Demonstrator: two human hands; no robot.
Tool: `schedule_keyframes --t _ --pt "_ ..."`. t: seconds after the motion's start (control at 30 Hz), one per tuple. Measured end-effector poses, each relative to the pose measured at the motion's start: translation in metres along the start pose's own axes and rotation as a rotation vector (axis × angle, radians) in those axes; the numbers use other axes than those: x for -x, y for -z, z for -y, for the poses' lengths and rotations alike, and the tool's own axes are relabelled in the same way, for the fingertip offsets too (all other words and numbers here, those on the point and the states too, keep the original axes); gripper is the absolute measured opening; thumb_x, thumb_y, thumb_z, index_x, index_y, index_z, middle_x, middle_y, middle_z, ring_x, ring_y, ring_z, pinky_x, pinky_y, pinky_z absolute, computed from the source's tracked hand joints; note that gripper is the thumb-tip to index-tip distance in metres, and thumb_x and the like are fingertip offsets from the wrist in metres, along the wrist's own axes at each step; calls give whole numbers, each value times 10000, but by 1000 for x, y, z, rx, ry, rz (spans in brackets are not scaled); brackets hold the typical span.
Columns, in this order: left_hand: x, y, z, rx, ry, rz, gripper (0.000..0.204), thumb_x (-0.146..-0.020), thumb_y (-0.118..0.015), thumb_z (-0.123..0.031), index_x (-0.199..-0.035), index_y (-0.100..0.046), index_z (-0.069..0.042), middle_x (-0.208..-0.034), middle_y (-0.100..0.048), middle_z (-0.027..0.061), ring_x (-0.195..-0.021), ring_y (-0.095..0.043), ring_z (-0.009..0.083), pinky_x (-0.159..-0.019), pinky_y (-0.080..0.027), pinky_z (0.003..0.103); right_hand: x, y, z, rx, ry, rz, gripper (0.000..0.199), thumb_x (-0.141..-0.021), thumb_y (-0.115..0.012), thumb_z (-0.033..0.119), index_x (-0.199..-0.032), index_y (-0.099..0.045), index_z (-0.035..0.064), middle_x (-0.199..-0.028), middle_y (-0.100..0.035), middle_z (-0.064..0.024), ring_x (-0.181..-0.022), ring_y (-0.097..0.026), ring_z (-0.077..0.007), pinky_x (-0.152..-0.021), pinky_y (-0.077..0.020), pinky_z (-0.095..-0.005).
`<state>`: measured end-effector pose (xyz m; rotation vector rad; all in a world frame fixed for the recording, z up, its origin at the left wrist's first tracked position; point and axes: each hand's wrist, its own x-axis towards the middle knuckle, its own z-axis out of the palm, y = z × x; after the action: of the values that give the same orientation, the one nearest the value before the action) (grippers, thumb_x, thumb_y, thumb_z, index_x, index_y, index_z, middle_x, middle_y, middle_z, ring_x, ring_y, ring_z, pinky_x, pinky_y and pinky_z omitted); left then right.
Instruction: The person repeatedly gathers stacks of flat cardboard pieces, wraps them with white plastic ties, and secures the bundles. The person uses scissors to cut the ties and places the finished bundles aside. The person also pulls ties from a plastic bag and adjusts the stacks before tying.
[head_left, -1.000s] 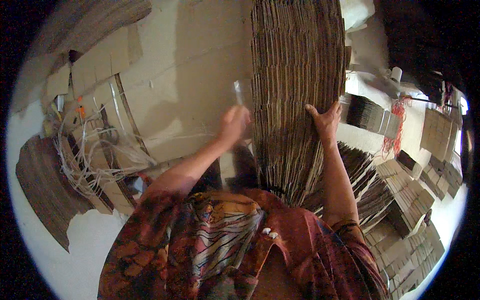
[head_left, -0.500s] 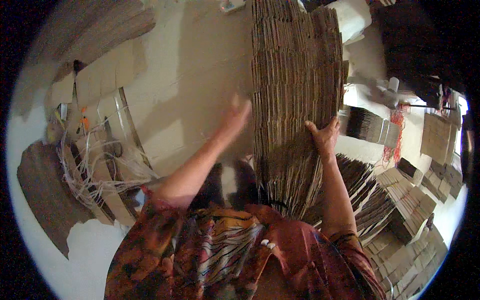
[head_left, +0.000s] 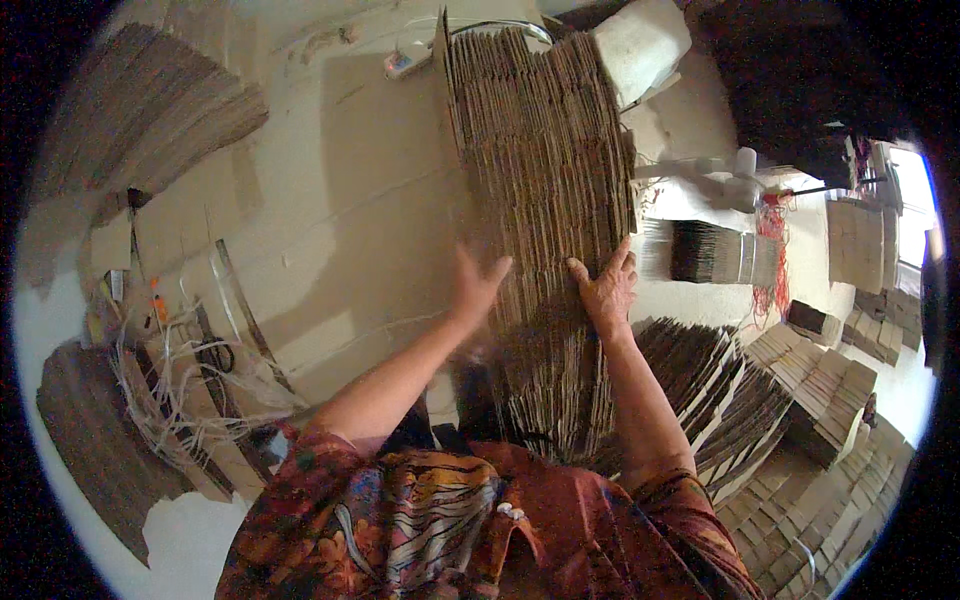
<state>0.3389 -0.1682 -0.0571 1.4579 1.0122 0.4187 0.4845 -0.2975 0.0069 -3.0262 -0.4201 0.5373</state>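
A long row of brown corrugated cardboard sheets [head_left: 540, 170], packed on edge, runs away from my body in the middle of the view. My left hand [head_left: 477, 285] is at its left side, thumb apart from the stretched fingers, the thumb tip at the sheets' edge. Motion slightly blurs this hand. On the opposite side, my right hand [head_left: 606, 292] rests against the row's right edge, fingers spread and thumb over the top edges. Neither hand closes around anything.
White tangled strapping [head_left: 185, 385] lies to the left, near flat cardboard [head_left: 85, 440]. A strapped cardboard bundle [head_left: 715, 252] stands right, beside red strings [head_left: 772, 250]. Fanned sheets [head_left: 690, 400] and stacked cardboard pieces [head_left: 815, 380] fill the lower right. A pale wrapped object [head_left: 640, 50] sits at the far end.
My left hand has come in to the row's left edge, its thumb now at the sheets. My right hand stays on the right edge. The whole view has shifted, showing the row's far end.
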Motion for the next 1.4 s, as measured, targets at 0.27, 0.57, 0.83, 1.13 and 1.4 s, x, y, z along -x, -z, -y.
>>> schedule_keyframes --t 0.27,0.57,0.83,1.13,1.4 --pt "-41 27 32 707 562 336 804 -823 -185 -670 -1381 -123 -94 -1416 -171 136 -1296 -186 216 -1030 -211 390 -63 9 -56 -1007 -85 550 843 -779 -227 725 -1266 -425 67 -1190 -470 -111 -1034 -459 -226 -872 -376 -374" --pt "-22 -1 -20 765 521 285 676 -862 -189 -614 -1265 -392 -111 -1225 -470 51 -1085 -467 202 -915 -389 366 -67 -5 -76 -1263 -105 749 824 -785 -398 661 -1362 -247 93 -1368 -301 -104 -1202 -351 -266 -947 -345 -392" --pt "16 22 -72 742 335 288 581 -923 -182 -466 -1322 -281 -55 -1324 -343 86 -1209 -328 215 -1018 -248 356 -4 71 -60 -1385 -17 634 805 -796 -349 669 -1357 -255 100 -1338 -345 -94 -1192 -361 -254 -965 -314 -397" --pt "35 43 -193 492 -317 343 785 -878 -328 -525 -1371 -22 3 -1439 -51 137 -1327 -44 232 -1067 -53 314 28 146 -78 -1718 115 286 735 -812 -352 642 -1339 -264 138 -1292 -384 -77 -1178 -372 -266 -959 -341 -416" --pt "47 95 -298 476 -495 531 761 -861 -455 -375 -1365 -49 27 -1434 -69 143 -1323 -65 232 -1068 -47 318 53 221 -55 -1895 642 231 784 -799 -317 661 -1346 -256 102 -1340 -338 -83 -1189 -360 -274 -978 -313 -430"
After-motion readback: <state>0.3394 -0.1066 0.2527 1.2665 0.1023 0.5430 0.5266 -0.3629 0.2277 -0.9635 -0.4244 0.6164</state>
